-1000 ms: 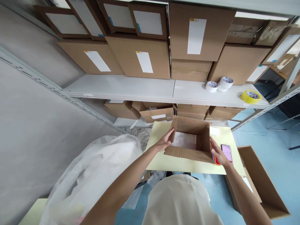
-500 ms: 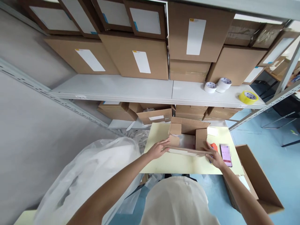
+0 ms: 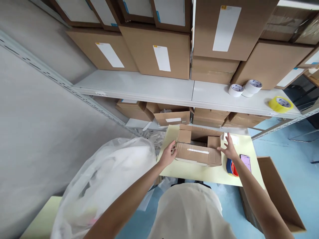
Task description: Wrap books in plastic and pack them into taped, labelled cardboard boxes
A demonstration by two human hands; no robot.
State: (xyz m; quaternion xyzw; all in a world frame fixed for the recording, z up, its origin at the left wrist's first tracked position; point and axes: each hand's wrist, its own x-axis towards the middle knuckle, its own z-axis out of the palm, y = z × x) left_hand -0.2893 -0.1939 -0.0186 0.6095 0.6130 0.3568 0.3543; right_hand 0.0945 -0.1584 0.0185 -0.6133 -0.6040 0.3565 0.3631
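An open cardboard box (image 3: 195,156) sits on the pale yellow table, its near flap with a white label lying toward me over part of the opening. My left hand (image 3: 168,155) curls round the box's near left corner, fingers bent and thumb against the edge. At the right corner, my right hand (image 3: 229,151) has its fingers spread upward while its thumb touches the flap's edge. Just below the right hand is a blue and red tape dispenser (image 3: 231,167). The inside of the box is mostly hidden behind the flap.
A phone (image 3: 245,161) lies at the table's right. An open carton (image 3: 279,196) stands on the floor there. White plastic sheeting (image 3: 107,179) bulges at the left. Tape rolls (image 3: 253,87) and large boxes (image 3: 159,49) stand on the shelf (image 3: 139,83) above the table's far side.
The near flap of the box now covers more of the opening, hiding the plastic inside. My right hand has opened, fingers lifting away from the box's side. The view has shifted left.
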